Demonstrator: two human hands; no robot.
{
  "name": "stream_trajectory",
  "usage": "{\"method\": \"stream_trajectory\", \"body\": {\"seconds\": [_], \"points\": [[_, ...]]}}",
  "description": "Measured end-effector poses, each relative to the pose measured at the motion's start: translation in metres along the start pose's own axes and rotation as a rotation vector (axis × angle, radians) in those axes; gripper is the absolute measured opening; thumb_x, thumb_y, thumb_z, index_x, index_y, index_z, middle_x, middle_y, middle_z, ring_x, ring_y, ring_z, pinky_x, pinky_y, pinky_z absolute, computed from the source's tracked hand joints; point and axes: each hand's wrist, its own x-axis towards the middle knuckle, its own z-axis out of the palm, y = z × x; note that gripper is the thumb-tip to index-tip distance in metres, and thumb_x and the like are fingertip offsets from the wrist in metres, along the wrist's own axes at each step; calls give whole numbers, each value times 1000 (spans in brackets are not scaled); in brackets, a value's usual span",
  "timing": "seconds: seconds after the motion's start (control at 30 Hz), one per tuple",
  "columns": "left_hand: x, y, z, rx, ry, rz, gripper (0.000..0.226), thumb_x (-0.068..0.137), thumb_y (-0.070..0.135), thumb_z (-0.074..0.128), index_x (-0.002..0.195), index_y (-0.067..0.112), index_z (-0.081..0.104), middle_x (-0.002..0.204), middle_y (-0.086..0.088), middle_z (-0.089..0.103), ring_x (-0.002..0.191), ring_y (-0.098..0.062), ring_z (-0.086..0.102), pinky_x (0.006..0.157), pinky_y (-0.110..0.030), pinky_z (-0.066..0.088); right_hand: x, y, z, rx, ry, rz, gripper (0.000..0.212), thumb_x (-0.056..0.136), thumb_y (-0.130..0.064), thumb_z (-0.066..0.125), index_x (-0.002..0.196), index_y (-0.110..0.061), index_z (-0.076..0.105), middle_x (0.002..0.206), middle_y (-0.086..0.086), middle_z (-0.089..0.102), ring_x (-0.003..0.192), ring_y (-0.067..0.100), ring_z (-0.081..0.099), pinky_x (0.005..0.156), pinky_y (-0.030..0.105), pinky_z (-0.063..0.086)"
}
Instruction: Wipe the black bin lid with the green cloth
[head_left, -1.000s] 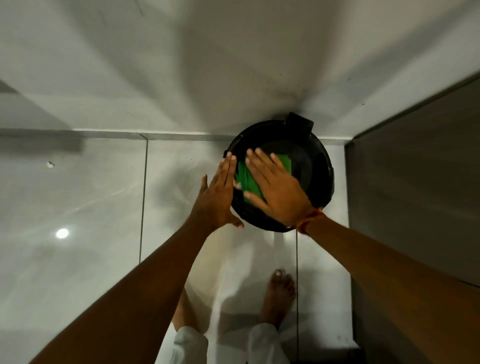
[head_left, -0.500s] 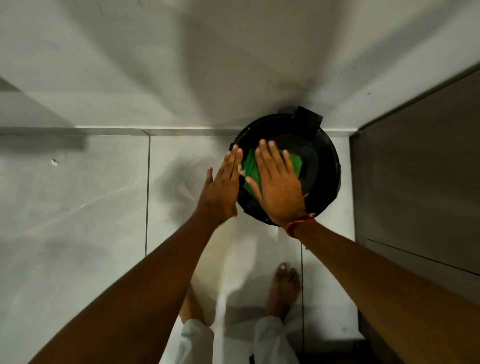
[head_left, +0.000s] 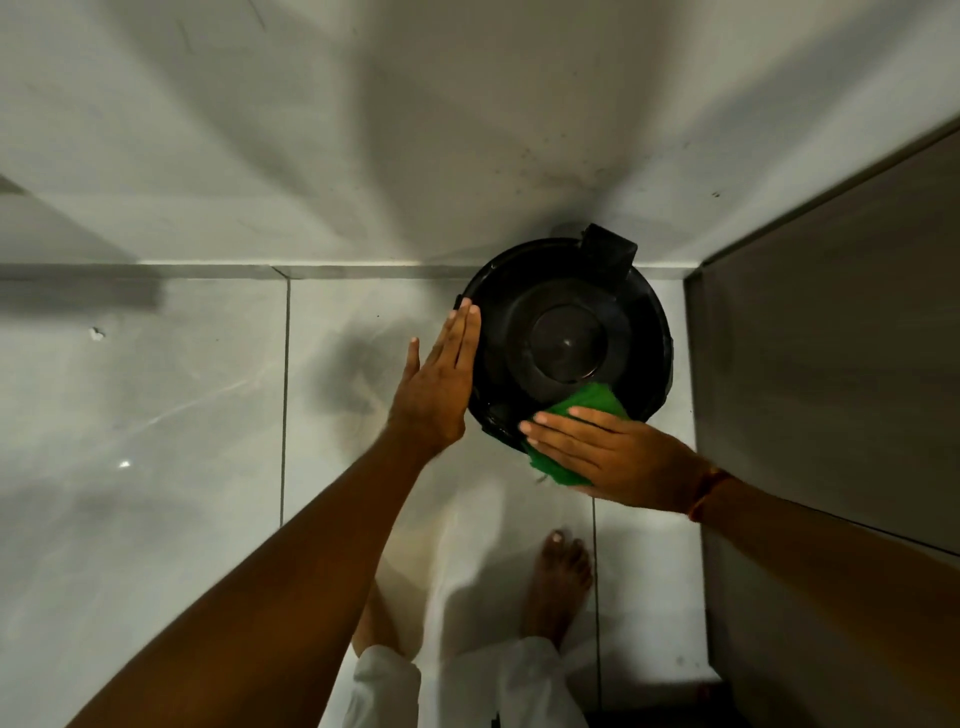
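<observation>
The round black bin lid (head_left: 566, 317) sits on a bin in the floor corner, with a raised disc in its middle and a hinge block at the back. My right hand (head_left: 608, 452) lies flat on the green cloth (head_left: 592, 402), pressing it on the lid's near right edge; part of the cloth hangs past the rim. My left hand (head_left: 441, 384) rests flat, fingers together, against the lid's left rim and holds nothing.
A white wall (head_left: 415, 130) rises just behind the bin. A dark cabinet panel (head_left: 831, 338) stands close on the right. Glossy white floor tiles (head_left: 156, 415) spread to the left. My bare foot (head_left: 558, 582) stands just before the bin.
My right hand has slid the cloth from the lid's middle left down to its near right edge, uncovering the centre disc. My left hand stays at the left rim.
</observation>
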Motion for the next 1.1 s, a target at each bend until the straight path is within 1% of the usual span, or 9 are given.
{"method": "stream_trajectory", "body": {"seconds": [0.1, 0.23, 0.43, 0.57, 0.67, 0.87, 0.93, 1.03, 1.1], "points": [[2, 3, 3, -17, -12, -16, 135, 76, 14, 86, 161, 13, -19, 171, -3, -18, 158, -23, -10, 125, -62, 13, -42, 13, 0, 2, -84, 146, 73, 108, -51, 40, 163, -9, 17, 172, 13, 19, 159, 30, 20, 127, 47, 23], [5, 6, 7, -56, 0, -46, 141, 73, 17, 90, 161, 15, -20, 171, -2, -20, 158, -23, -11, 125, -61, 12, -38, 12, -1, 183, -99, 640, 75, 107, -59, 19, 164, -9, 12, 171, 15, 20, 158, 34, 19, 126, 55, 27], [7, 13, 7, -66, -18, -67, 156, 61, 43, 96, 160, 12, -21, 170, -5, -21, 158, -27, -11, 125, -60, 10, 2, -16, 5, 719, 222, 1347, 68, 107, -43, 31, 164, -17, 6, 175, 3, -1, 162, 24, -4, 131, 49, 0], [5, 18, 8, -115, 24, -79, 149, 65, 53, 89, 162, 10, -16, 171, -7, -17, 158, -28, -10, 124, -62, 11, 35, -32, 0, 930, 457, 1764, 65, 108, -41, 26, 165, -15, 7, 175, 5, 4, 162, 22, -1, 132, 52, 2], [4, 21, 8, -111, 40, -85, 149, 65, 51, 90, 162, 9, -15, 171, -8, -16, 158, -28, -7, 123, -64, 14, 58, -41, -9, 974, 516, 1945, 66, 110, -42, 27, 165, -15, 3, 175, 5, 2, 162, 23, -2, 132, 51, 1], [4, 22, 7, -97, 40, -88, 149, 64, 50, 91, 162, 9, -14, 172, -8, -15, 159, -28, -7, 123, -65, 18, 102, -69, -27, 779, 304, 1932, 75, 106, -48, 34, 163, -6, 8, 174, 15, 6, 161, 35, 4, 128, 62, 15], [2, 21, 7, -97, 42, -84, 150, 63, 52, 90, 162, 8, -14, 172, -9, -14, 159, -28, -7, 123, -65, 18, 113, -80, -29, 652, 178, 1814, 83, 103, -56, 35, 162, -2, 14, 172, 19, 12, 160, 37, 9, 126, 64, 21], [2, 22, 6, -108, 37, -75, 149, 63, 56, 88, 162, 8, -13, 172, -9, -14, 159, -28, -7, 123, -64, 15, 108, -91, -25, 468, -13, 1540, 93, 99, -68, 37, 162, -2, 17, 171, 20, 17, 159, 38, 12, 128, 56, 14], [2, 23, 6, -99, 35, -78, 149, 63, 57, 88, 162, 8, -13, 172, -9, -15, 158, -28, -8, 124, -63, 13, 90, -86, -21, 340, -98, 1334, 94, 97, -69, 36, 161, -3, 18, 169, 21, 24, 157, 39, 21, 126, 54, 19]]}}
